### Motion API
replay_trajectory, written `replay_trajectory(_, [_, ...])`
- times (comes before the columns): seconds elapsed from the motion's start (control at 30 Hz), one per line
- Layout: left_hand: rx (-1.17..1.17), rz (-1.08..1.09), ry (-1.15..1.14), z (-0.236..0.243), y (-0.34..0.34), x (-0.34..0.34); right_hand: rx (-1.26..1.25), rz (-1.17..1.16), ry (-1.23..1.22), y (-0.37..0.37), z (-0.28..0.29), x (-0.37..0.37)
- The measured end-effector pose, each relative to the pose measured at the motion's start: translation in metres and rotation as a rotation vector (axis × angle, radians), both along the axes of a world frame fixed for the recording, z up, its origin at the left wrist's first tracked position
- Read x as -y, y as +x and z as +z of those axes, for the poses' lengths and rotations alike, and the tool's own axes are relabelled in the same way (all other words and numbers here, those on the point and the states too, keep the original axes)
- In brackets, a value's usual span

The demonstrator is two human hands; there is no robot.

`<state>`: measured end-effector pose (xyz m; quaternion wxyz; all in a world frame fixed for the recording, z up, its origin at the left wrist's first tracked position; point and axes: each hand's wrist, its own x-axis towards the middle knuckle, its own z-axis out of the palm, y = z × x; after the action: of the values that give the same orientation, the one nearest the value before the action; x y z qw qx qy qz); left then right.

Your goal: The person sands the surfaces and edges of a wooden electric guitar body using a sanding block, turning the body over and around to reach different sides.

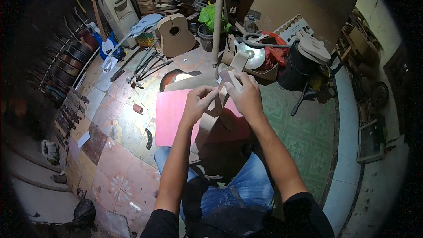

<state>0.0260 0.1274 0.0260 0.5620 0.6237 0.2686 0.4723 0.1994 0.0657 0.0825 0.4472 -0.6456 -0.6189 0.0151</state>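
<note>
Wooden guitar neck blank (212,121) rises from the lap, long axis pointing away over the pink sheet (174,117). Right hand (244,91) grips its upper end; left hand (197,101) pinches it just beside, equally near.

Left hand (199,101): fingers pinch the pale unfinished wooden guitar neck (218,108) at its side.
Right hand (245,93): grips the neck's upper end, perhaps with a folded scrap of sandpaper.
Beneath: flat pink rectangular sheet (172,117) on the tiled floor (119,123).
Behind: bare unfinished wooden guitar body (175,34); blue electric guitar (105,39).
</note>
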Motion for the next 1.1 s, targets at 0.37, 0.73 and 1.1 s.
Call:
replay_trajectory(0.37, [-0.157, 0.035, -0.078, 0.011, 0.005, 0.003, 0.028, -0.021, -0.003, 0.003, 0.001, 0.002])
replay_trajectory(0.73, [-0.122, 0.038, -0.12, 0.018, -0.005, 0.015, 0.078, -0.045, 0.031, 0.005, 0.004, 0.003])
replay_trajectory(1.1, [-0.16, 0.015, -0.291, 0.0, 0.0, 0.007, 0.027, -0.007, -0.005, -0.005, 0.006, 0.011])
